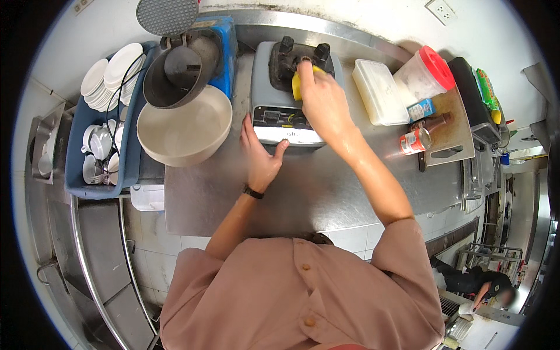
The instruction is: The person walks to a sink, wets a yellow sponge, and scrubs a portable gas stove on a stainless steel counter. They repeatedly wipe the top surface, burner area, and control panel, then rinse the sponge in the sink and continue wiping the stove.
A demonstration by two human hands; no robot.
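A grey blender base (273,98) with a black top pad and dark upright posts (322,51) stands on the steel table before me. In my right hand (323,94) is a yellow sponge or cloth (297,85), pressed against the black top pad (280,72). My fingers partly hide both the sponge and the pad. My left hand (264,159) lies spread at the front left corner of the base, fingers along its side and thumb at the lower front. On the front panel (271,117) are switches and lettering.
Left stand a cream bowl (183,127), a waffle iron (175,83) and a blue bin (94,190) of crockery. Right are a lidded plastic box (380,92), a red-lidded tub (420,72), a can (414,141) and a cutting board (459,131). Another person (481,282) works far right.
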